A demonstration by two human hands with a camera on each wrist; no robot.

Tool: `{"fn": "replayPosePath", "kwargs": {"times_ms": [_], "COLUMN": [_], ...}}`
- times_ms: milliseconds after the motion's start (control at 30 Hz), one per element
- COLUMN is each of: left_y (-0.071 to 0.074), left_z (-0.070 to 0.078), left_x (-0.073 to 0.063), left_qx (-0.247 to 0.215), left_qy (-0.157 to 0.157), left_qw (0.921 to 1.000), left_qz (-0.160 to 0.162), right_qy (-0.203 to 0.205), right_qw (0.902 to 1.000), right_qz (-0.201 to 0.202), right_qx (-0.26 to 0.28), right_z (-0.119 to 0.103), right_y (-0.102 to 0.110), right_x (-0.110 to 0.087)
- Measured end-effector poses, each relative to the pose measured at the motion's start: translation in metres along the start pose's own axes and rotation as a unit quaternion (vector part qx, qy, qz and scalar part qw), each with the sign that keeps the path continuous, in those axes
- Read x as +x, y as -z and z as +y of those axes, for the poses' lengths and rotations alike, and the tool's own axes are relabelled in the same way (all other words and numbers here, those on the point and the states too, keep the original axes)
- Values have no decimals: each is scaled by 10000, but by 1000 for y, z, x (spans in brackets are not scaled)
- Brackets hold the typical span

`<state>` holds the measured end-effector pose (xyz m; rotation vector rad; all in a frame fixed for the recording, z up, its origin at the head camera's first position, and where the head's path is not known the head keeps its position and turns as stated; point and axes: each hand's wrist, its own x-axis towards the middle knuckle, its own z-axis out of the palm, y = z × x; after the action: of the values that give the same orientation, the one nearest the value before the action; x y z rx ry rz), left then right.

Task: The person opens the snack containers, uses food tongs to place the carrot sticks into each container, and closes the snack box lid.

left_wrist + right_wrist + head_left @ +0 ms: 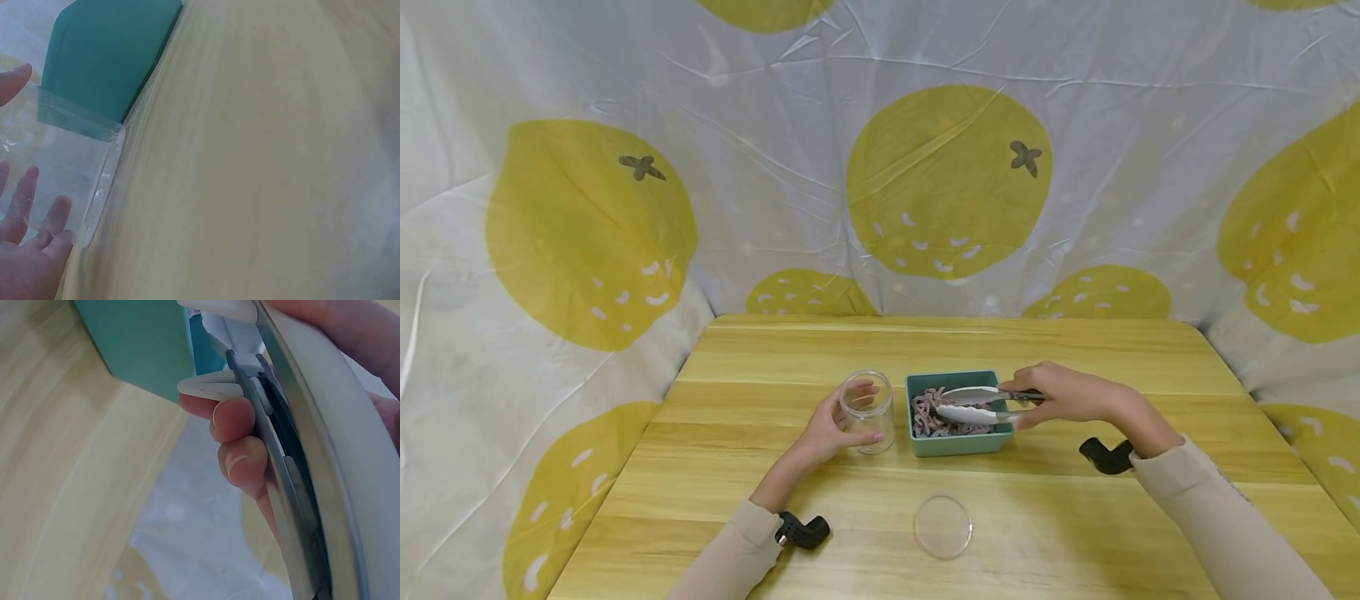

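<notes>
My left hand holds a clear, open-topped jar upright on the table, thumb at the near side and fingers around the far side. Just right of it stands a teal rectangular container filled with brownish-purple strips. With my right hand I grip a pair of tongs from the right. Their white-tipped ends reach down among the strips, spread a little apart. The right wrist view shows fingers curled round the tongs' metal arms; in the left wrist view the jar overlaps the container's wall.
A clear round lid lies on the wooden table in front of the container. Behind the table hangs a white cloth with yellow fruit prints. Each wrist carries a black camera mount.
</notes>
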<state>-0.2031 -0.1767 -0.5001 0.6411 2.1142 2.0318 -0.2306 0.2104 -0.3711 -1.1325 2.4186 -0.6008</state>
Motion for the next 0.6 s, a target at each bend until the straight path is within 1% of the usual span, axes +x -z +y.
{"fn": "replayPosePath", "kwargs": {"times_ms": [200, 400, 600], "left_y": [-1, -1, -1], "left_z": [0, 0, 0], "left_x": [0, 0, 0], "left_qx": [89, -7, -1], "left_qy": [-85, -56, -87], "left_qw": [9999, 10000, 9999], "left_qz": [20, 76, 59], "right_qy": [26, 84, 143], "right_qw": [9999, 9996, 9993], "right_qz": [147, 227, 349], "right_qx": [-18, 113, 84], "right_z": [2, 0, -1], "right_y": [4, 9, 15], "right_x": [-5, -10, -15]}}
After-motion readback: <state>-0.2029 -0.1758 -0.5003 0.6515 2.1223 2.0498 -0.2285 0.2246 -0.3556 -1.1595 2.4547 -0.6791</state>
